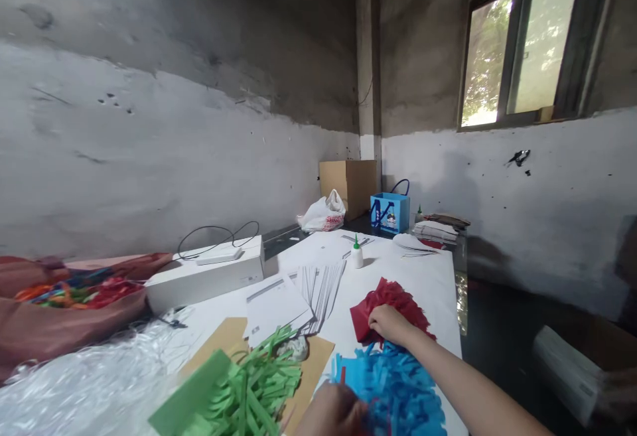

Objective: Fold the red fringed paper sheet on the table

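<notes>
My right hand (391, 323) is closed with its fingertips on the red fringed paper (403, 300), gripping it near its uncut left part. Nearer to me lies a blue fringed paper (398, 389), its cut strips spread in a loose heap. At its left edge, low in the picture, my left hand (336, 411) is curled and somewhat blurred. A thin reddish piece stands up by its fingers, too unclear to name. To the left, a green fringed paper (253, 383) rests over brown card (318, 356), beside a small greyish-white lump (293, 348).
A white glue bottle with a green tip (357, 253) stands behind fanned white sheets (318, 293). On the left are clear plastic strands (99, 383), a long white box (209, 277) and a reddish bag (64, 316) of coloured strips. A blue bag (391, 212) stands farther back.
</notes>
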`<action>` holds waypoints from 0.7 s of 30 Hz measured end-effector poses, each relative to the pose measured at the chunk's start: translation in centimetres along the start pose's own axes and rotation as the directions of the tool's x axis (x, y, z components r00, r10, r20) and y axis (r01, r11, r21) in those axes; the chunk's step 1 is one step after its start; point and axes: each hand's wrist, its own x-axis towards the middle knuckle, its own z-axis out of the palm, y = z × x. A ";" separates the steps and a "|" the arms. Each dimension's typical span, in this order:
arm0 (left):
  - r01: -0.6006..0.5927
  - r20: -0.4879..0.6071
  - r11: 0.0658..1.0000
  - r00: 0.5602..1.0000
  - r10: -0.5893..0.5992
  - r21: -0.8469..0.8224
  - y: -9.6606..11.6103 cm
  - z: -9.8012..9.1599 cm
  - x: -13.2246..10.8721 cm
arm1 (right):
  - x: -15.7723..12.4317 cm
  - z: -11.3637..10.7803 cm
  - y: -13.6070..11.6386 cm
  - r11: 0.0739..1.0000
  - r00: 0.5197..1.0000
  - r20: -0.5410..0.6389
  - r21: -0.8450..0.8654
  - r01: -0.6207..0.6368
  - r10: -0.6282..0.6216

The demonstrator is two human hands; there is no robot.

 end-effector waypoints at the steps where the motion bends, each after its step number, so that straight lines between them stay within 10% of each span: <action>1: 0.045 -0.025 0.999 0.999 -0.045 0.000 0.1 -0.6 1.0 | 0.2 0.0 0.2 1.000 1.000 0.007 -0.001 -0.011 0.011; 8: 0.221 -0.126 0.975 0.967 -0.222 -0.021 0.1 -0.3 9.3 | 1.3 -0.2 1.1 0.997 0.989 0.131 -0.065 -0.053 0.061; 21: 0.243 -0.190 0.965 0.947 -0.258 -0.098 -1.1 1.9 11.9 | 0.3 -1.0 -0.4 0.887 0.971 0.075 -0.397 0.238 -0.227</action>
